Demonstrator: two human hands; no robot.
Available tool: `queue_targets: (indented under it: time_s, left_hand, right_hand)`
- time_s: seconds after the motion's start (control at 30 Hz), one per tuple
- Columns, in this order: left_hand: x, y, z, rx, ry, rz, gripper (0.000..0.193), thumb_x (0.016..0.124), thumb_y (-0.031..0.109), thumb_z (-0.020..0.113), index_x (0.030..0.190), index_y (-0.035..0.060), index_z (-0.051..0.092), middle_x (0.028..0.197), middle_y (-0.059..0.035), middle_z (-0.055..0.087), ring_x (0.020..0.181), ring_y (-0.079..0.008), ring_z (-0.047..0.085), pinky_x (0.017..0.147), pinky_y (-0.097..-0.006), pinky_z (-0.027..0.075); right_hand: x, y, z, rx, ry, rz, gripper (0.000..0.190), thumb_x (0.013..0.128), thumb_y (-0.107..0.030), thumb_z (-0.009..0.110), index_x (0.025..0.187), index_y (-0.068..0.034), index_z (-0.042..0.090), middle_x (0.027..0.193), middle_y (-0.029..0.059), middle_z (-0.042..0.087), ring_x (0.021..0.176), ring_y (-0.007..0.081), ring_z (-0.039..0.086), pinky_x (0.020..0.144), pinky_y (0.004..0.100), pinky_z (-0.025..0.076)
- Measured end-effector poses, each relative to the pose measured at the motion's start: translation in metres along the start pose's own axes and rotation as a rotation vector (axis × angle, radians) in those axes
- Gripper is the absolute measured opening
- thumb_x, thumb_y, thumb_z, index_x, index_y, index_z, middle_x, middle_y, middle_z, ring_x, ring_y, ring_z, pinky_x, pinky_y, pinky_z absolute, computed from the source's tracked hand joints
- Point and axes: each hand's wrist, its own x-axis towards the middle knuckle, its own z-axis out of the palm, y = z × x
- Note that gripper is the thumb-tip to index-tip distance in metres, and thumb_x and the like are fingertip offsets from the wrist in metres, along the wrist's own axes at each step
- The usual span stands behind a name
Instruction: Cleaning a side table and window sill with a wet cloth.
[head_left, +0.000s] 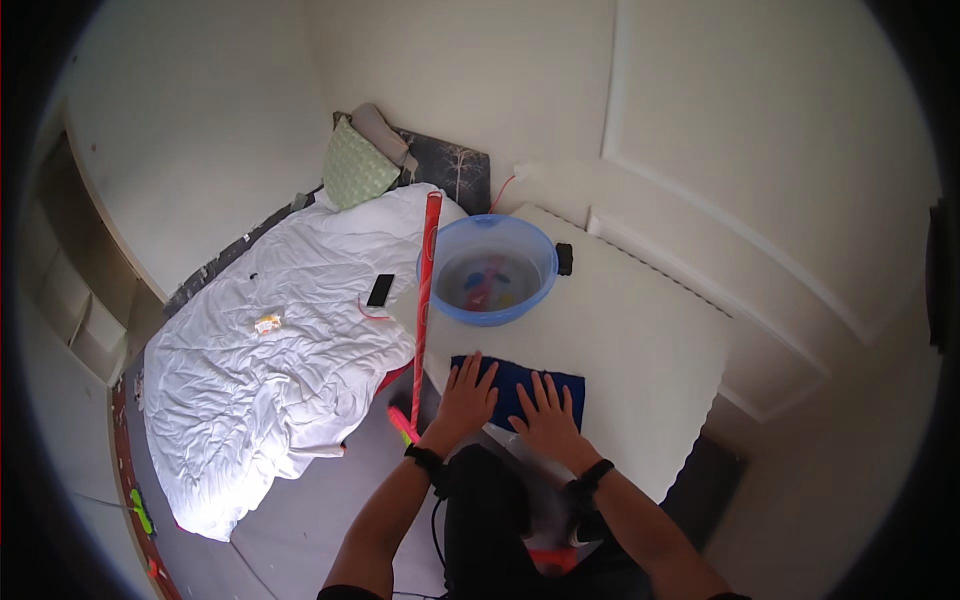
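Note:
A dark blue cloth (509, 381) lies flat near the front edge of a white table (637, 367). My left hand (466, 397) rests palm down on its left part, fingers spread towards the far edge. On the right part lies my right hand (549, 418), also palm down with the fingers apart. Neither hand grips anything, and parts of the cloth are hidden under them. Beyond the cloth stands a light blue plastic basin (540, 291). Red, blue and yellow shapes show at its bottom; whether they are a print or objects cannot be told.
A red-handled broom (426, 300) stands upright between table and bed. A small black object (565, 259) sits beside the basin. On the bed's white quilt (315, 382) lie a smartphone (381, 290) and a small wrapper (267, 324). Walls border the table's far and right sides.

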Motion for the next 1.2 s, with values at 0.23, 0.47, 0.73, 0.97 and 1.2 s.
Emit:
queue_targets:
  time_s: [0.23, 0.47, 0.73, 0.97, 1.2]
  left_hand:
    - [0.033, -0.041, 0.033, 0.031, 0.006, -0.084, 0.059, 0.102, 0.036, 0.054, 0.156, 0.0097, 0.051, 0.165, -0.0261, 0.040, 0.152, -0.0443, 0.039, 0.124, -0.0630, 0.029]
    - [0.059, -0.050, 0.045, 0.029, -0.004, -0.103, 0.059, 0.103, 0.037, 0.054, 0.156, 0.0109, 0.051, 0.164, -0.0238, 0.042, 0.153, -0.0431, 0.038, 0.123, -0.0640, 0.030]
    - [0.031, -0.037, 0.042, 0.087, -0.013, -0.109, 0.062, 0.104, 0.037, 0.054, 0.158, 0.0068, 0.048, 0.165, -0.0285, 0.037, 0.153, -0.0483, 0.036, 0.121, -0.0686, 0.029]
    - [-0.040, 0.029, 0.002, -0.117, -0.110, -0.007, 0.065, 0.102, 0.035, 0.062, 0.158, 0.0056, 0.046, 0.168, -0.0296, 0.032, 0.154, -0.0500, 0.033, 0.120, -0.0657, 0.032]
    - [-0.121, 0.127, 0.028, -0.634, 0.003, -0.229, 0.075, 0.097, 0.018, 0.073, 0.162, 0.0052, 0.039, 0.168, -0.0311, 0.030, 0.156, -0.0494, 0.029, 0.124, -0.0581, 0.031]
  right_hand:
    - [0.061, -0.001, 0.018, 0.059, -0.078, 0.007, 0.071, 0.108, -0.053, 0.047, 0.164, -0.010, 0.041, 0.174, 0.0252, 0.025, 0.162, 0.0435, 0.021, 0.124, 0.0709, 0.018]
    - [0.110, 0.024, 0.020, 0.065, -0.241, 0.084, 0.076, 0.105, -0.059, 0.047, 0.169, -0.020, 0.032, 0.179, 0.0183, 0.016, 0.165, 0.0388, 0.011, 0.128, 0.0658, 0.010]
    - [0.080, 0.021, 0.011, 0.099, -0.173, 0.039, 0.075, 0.104, -0.060, 0.050, 0.168, -0.021, 0.037, 0.178, 0.0167, 0.020, 0.165, 0.0368, 0.017, 0.130, 0.0612, 0.011]
    - [-0.045, 0.021, -0.025, 0.082, 0.034, -0.046, 0.067, 0.105, -0.053, 0.057, 0.161, -0.018, 0.048, 0.171, 0.0190, 0.036, 0.158, 0.0385, 0.033, 0.126, 0.0616, 0.024]
    - [-0.150, 0.020, -0.073, 0.200, 0.036, 0.055, 0.054, 0.104, -0.043, 0.062, 0.155, -0.025, 0.057, 0.170, 0.0132, 0.040, 0.155, 0.0337, 0.039, 0.124, 0.0591, 0.031]
